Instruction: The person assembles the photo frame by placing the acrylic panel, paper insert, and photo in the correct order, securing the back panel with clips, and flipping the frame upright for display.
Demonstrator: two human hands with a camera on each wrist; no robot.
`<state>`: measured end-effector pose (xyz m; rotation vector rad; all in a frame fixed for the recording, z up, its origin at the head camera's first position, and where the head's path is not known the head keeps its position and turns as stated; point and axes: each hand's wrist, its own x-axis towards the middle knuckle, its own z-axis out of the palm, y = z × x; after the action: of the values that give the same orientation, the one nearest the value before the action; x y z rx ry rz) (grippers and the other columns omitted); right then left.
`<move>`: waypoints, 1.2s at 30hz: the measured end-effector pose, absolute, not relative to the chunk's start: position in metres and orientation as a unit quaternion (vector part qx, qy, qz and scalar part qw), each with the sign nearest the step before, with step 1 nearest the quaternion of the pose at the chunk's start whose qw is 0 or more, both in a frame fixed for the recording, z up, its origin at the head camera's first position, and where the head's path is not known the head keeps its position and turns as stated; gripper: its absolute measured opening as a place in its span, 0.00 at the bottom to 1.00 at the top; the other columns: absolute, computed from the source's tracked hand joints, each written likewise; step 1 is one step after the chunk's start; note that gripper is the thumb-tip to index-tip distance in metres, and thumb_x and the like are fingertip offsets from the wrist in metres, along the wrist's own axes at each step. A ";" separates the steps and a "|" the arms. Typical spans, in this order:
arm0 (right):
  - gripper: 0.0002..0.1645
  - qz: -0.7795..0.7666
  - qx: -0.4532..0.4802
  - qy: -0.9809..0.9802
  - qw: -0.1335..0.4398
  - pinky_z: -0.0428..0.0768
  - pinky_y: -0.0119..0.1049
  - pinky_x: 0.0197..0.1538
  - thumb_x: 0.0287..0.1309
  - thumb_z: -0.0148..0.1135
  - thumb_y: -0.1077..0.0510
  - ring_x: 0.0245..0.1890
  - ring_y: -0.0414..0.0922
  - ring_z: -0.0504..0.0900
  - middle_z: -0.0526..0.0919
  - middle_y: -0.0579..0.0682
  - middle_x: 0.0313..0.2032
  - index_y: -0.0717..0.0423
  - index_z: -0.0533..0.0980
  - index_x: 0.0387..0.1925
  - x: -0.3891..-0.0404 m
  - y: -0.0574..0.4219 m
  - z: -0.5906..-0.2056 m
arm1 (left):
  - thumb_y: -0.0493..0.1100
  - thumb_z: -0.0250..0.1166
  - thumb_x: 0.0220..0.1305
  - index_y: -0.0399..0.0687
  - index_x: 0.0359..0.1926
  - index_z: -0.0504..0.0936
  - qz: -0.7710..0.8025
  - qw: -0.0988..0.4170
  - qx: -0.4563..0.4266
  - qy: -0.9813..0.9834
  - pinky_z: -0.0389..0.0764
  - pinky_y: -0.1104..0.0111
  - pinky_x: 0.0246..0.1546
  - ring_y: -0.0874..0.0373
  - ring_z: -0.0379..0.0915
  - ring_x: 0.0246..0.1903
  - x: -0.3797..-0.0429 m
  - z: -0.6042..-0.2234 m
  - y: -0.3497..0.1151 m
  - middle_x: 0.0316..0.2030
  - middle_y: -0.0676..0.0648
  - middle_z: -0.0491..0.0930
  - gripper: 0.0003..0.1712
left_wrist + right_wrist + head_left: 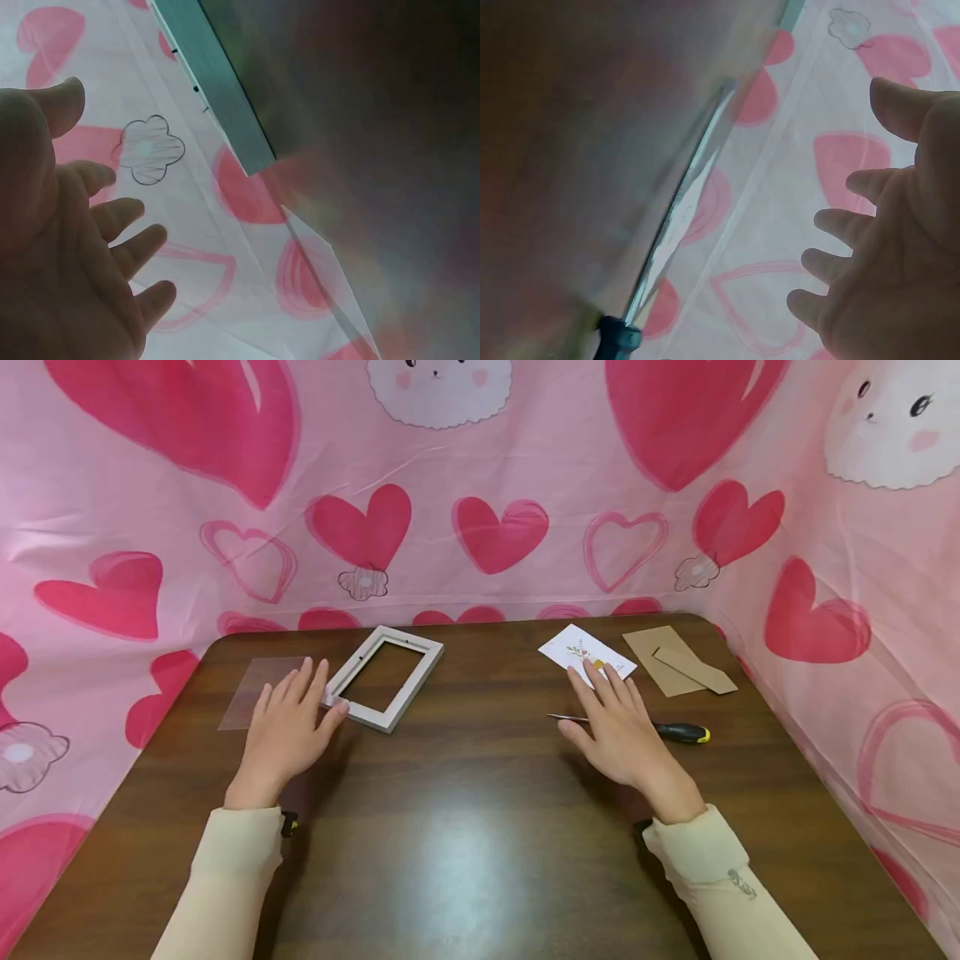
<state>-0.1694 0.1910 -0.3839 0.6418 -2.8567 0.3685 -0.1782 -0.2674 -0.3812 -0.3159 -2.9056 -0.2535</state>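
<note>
My left hand (288,731) hovers palm down with spread, straight fingers, overlapping a clear plastic sheet (243,697) and the near left corner of a pale wooden picture frame (415,692). In the left wrist view that frame (221,90) stands off from the fingers. On the other side, my right hand (618,735) is held out the same way above a screwdriver (678,732) with a black and yellow handle. Its fingertips overlap a white printed card (573,643) in the head view. The right wrist view shows the screwdriver shaft (682,195) apart from the fingers. Neither hand holds anything.
A brown backing board (656,652) with a flap-like stand (697,670) lies at the far right of the dark wooden table (450,827). Pink heart-patterned cloth (480,460) hangs behind and along both sides of the table.
</note>
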 end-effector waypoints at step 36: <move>0.30 0.565 0.128 -0.811 -0.074 0.78 0.48 0.52 0.66 0.57 0.50 0.46 0.47 0.79 0.69 0.57 0.59 0.52 0.61 0.66 -0.222 0.089 -0.369 | 0.46 0.54 0.70 0.33 0.64 0.64 -0.221 -0.035 -0.099 -0.970 0.59 0.39 0.59 0.32 0.59 0.58 -0.264 -0.393 -0.295 0.58 0.28 0.68 0.29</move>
<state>-0.2222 0.0893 -0.3689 0.4211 -2.6773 1.8655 -0.2638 -0.2950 -0.3932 -0.3180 -3.1159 -0.7094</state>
